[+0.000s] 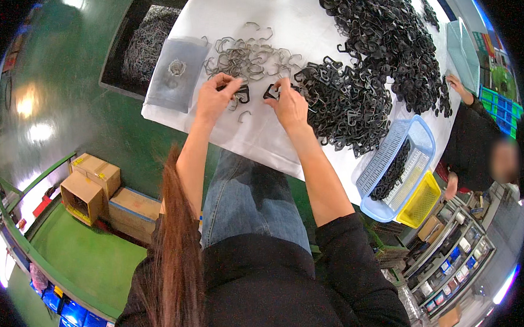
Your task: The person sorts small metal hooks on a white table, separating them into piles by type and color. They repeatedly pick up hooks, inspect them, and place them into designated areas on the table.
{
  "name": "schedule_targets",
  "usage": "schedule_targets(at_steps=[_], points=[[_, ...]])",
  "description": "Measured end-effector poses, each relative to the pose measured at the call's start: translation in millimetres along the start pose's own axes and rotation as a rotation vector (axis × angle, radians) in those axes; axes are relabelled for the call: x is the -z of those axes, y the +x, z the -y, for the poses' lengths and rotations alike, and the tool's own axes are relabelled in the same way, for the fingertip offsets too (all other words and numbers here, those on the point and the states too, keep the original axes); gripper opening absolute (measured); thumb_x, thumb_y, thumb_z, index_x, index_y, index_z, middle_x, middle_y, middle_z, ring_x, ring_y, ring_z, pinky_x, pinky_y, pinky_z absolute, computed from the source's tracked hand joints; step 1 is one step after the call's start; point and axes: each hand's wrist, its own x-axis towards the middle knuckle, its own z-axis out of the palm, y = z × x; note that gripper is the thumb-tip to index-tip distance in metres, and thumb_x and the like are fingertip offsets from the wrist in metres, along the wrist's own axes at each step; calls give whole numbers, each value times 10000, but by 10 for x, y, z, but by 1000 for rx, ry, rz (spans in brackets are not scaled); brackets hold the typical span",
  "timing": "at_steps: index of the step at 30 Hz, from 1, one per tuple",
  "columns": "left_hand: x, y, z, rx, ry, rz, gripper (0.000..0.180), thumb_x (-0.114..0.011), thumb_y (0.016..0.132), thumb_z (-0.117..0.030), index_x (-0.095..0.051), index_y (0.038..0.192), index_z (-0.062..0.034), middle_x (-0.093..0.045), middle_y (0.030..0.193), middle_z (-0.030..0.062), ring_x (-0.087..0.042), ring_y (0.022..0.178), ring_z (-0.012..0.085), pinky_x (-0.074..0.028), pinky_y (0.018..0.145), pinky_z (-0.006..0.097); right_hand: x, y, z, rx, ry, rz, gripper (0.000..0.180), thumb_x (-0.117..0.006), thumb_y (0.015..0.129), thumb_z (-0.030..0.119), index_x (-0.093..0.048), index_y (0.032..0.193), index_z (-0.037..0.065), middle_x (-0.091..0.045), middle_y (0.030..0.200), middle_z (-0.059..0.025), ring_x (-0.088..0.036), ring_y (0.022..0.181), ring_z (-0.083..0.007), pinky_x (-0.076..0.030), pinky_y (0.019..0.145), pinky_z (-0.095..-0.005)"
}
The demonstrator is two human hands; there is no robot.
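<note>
Fitting wire clips to black plastic hooks, early in the batch.
L hand (215, 96) pinched on one black hook (242, 94), R hand (288, 102) pinched on another (270, 92), both on white table (261, 137) edge. Big black hook pile (374, 53) + loose wire clips (247, 58) left; blue basket (399, 169) only partly filled.

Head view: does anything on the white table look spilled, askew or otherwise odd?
The yellow basket and the blue basket hang partly over the white table's near edge. Otherwise only loose heaps of black clips and wire hooks.
</note>
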Motion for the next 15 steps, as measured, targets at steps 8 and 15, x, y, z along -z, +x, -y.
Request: schedule_targets(at_steps=[8,15], points=[[-296,-256,145,-205,909,-110,488,-686,741,-238,-460,1155,-112,-644,742,147,-629,711,339,-473,613,432,104,216,-4,30,-159,157,507,-769,669,256,-481,1053,91,-657,853,-165,-635,819,-352,-477,693,-440],[-309,-97,134,-174,936,-101,421,-686,728,-287,-485,1052,-108,-650,763,141,-628,761,341,-472,657,449,152,164,-85,19,-51,159,337,-768,668,291,-635,886,70,-655,786,-113,-631,768,-294,-474,668,-383]])
